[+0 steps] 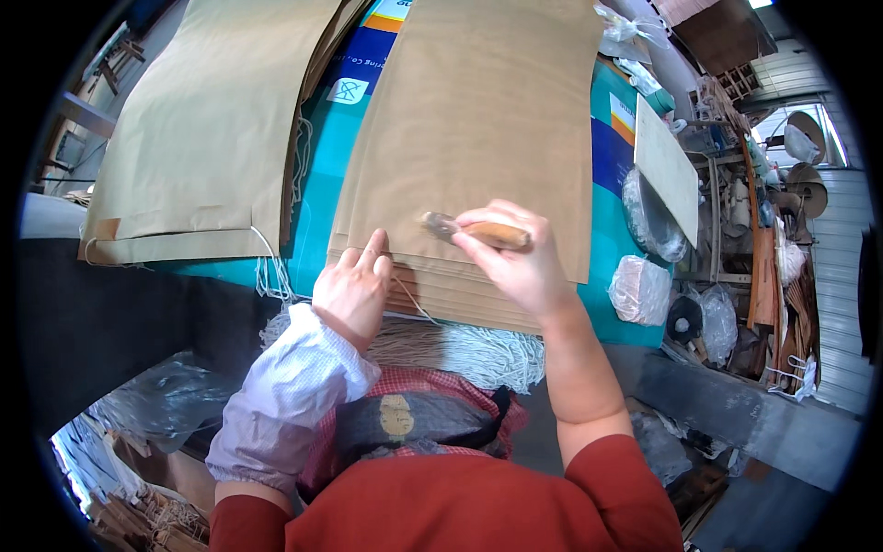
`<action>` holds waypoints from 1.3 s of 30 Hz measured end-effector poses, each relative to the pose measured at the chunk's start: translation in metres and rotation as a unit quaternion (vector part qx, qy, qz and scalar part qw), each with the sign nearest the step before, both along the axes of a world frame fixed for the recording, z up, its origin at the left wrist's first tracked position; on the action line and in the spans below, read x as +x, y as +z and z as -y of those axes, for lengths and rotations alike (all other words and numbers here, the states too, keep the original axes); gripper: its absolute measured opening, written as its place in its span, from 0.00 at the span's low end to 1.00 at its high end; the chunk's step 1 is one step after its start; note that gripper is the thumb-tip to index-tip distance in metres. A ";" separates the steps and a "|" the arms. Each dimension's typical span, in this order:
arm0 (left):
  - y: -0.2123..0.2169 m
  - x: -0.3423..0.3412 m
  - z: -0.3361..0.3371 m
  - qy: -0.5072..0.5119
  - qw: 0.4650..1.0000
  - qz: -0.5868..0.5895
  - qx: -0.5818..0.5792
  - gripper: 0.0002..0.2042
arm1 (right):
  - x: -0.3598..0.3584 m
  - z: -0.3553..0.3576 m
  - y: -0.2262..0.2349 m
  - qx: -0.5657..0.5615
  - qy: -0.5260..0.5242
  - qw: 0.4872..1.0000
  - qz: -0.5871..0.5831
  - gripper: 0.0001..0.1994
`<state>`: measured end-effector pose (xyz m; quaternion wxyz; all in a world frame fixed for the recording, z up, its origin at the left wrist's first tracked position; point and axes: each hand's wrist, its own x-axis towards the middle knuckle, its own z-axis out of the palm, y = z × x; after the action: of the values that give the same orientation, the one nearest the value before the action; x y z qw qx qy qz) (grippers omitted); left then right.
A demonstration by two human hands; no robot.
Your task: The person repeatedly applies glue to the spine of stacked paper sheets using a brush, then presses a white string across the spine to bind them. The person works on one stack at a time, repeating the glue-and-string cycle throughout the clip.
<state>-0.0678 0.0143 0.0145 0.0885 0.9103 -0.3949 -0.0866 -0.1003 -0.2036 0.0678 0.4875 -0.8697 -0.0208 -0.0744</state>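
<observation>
A stack of brown paper sheets (478,129), perhaps paper bags, lies in front of me with its near edges fanned out in steps. My left hand (354,285) rests on the near left corner, fingers stretched out and pressing the top sheet. Beside it a thin string (418,302) hangs over the stepped edges. In my right hand (524,253) is a brush (499,235) with a wooden handle, gripped in closed fingers. Its bristle end points left and sits over or on the top sheet near the near edge; contact cannot be told.
Another brown paper stack (202,129) with a folded near edge and white strings lies at left. Printed teal sheeting (317,198) covers the table. Bundled white strings (487,354) hang at its front edge. A plastic-wrapped block (640,290) and a pale board (664,170) are at right.
</observation>
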 end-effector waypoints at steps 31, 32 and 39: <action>0.001 0.000 0.000 0.017 0.992 -0.049 -0.113 0.04 | -0.166 0.186 -0.017 -0.104 -0.405 0.900 0.126 0.10; 0.009 -0.002 0.001 0.009 0.988 -0.052 -0.142 0.03 | -0.189 0.202 -0.028 -0.315 -0.376 0.865 0.103 0.11; 0.109 -0.041 -0.017 -0.042 0.883 -0.379 -0.274 0.01 | -0.192 0.075 -0.031 -0.088 -0.218 0.972 0.022 0.13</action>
<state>-0.1090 0.0309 0.1236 0.4733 0.7304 -0.3770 -0.3169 -0.2924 -0.2787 0.0366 0.3805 -0.8911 0.1517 -0.1955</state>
